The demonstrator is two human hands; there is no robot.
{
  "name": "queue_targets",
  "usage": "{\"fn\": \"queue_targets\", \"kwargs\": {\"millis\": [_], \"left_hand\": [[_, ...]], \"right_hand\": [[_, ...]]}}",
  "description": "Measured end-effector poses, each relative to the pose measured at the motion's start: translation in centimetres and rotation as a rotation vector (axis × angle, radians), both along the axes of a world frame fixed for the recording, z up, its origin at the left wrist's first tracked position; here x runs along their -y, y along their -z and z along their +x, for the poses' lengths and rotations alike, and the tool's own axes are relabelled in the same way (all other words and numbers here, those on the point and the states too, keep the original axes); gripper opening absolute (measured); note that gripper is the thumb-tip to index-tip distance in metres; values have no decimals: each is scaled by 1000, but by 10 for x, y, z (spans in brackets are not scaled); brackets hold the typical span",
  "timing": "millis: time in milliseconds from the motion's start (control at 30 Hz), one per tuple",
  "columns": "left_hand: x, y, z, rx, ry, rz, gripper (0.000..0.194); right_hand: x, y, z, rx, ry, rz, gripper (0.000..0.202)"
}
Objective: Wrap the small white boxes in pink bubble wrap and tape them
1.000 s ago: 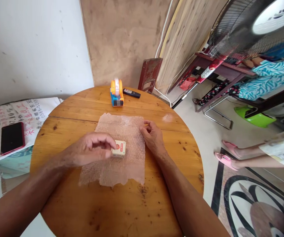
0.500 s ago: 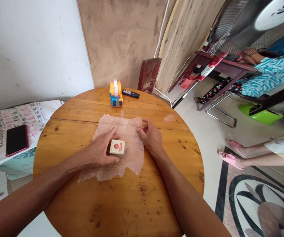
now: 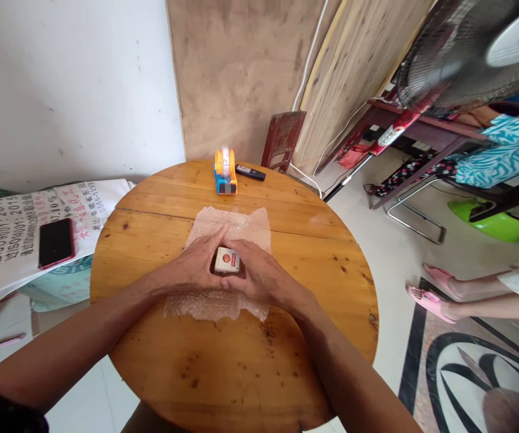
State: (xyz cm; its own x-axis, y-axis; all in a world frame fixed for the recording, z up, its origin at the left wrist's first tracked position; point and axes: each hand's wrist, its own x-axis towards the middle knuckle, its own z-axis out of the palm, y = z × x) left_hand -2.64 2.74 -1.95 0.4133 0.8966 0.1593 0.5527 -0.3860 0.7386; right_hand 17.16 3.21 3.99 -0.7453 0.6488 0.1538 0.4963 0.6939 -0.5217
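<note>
A small white box point(image 3: 227, 260) with red print sits on a sheet of bubble wrap point(image 3: 241, 221) on the round wooden table point(image 3: 151, 361). My left hand point(image 3: 196, 260) curves around the box's left side, and my right hand point(image 3: 261, 267) curves around its right side. Thumbs and fingertips of both hands come together about the box, closing a ring around it. Only the top and part of the front of the box show between them. Much of the bubble wrap lies hidden under my hands.
At the table's far side stand an orange and blue tape dispenser point(image 3: 225, 171) and a dark remote-like object point(image 3: 251, 173). A phone point(image 3: 56, 243) lies on printed sacks point(image 3: 20, 219) at left. A chair point(image 3: 284, 139), a fan point(image 3: 444, 66) and other people are beyond.
My right hand has moved left from the bubble wrap's right edge to the box, joining my left hand around it. The whole view has shifted slightly.
</note>
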Motion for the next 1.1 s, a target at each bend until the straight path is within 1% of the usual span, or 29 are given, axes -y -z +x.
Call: {"fn": "queue_targets", "kwargs": {"millis": [67,133,200,267,300,367,400,433,500,533,600,633,667,700,733,767,800,867,900,1000,1100], "left_hand": [[1,-2,0,-44,14,0,124],[2,-4,1,-83,42,1,124],[2,-7,1,-118,65,7,122],[3,-10,1,-147,86,22,118],[3,-11,1,-160,95,29,116],[4,-14,1,-185,112,37,113],[5,-16,1,-196,116,38,112],[5,-17,1,-207,118,35,111],[6,-18,1,-230,127,25,112],[6,-18,1,-240,131,20,113],[6,-17,1,-254,136,14,116],[6,-15,1,-258,137,15,116],[6,-14,0,-263,134,17,117],[5,-12,0,-269,131,17,117],[5,-10,0,-275,132,17,119],[5,-9,0,-278,133,17,120],[5,-9,0,-279,134,17,121],[4,-9,0,-280,135,14,121],[4,-9,0,-283,132,15,121],[3,-11,-1,-314,139,19,120],[3,-12,-4,-313,158,51,120]], "right_hand": [[0,-3,6,52,51,32,52],[-1,-11,22,31,146,80,46],[-3,-21,48,0,321,121,45],[-6,-23,78,-18,506,145,47],[-8,-20,94,-18,593,137,49],[-13,-7,122,39,726,85,49],[-15,1,133,81,761,59,48],[-17,8,140,136,764,50,50],[-15,15,144,173,765,128,57],[-12,14,140,157,768,194,60],[-2,5,120,72,745,318,61],[4,-1,106,33,670,338,55],[9,-6,91,15,550,320,50],[13,-10,76,16,412,287,49],[14,-12,62,42,279,262,53],[13,-12,50,85,168,225,62],[10,-10,41,143,94,176,74],[-1,-3,33,264,43,78,94],[-8,1,34,312,41,33,99],[-23,10,42,385,43,-55,102],[-27,13,52,378,47,-88,102]]}}
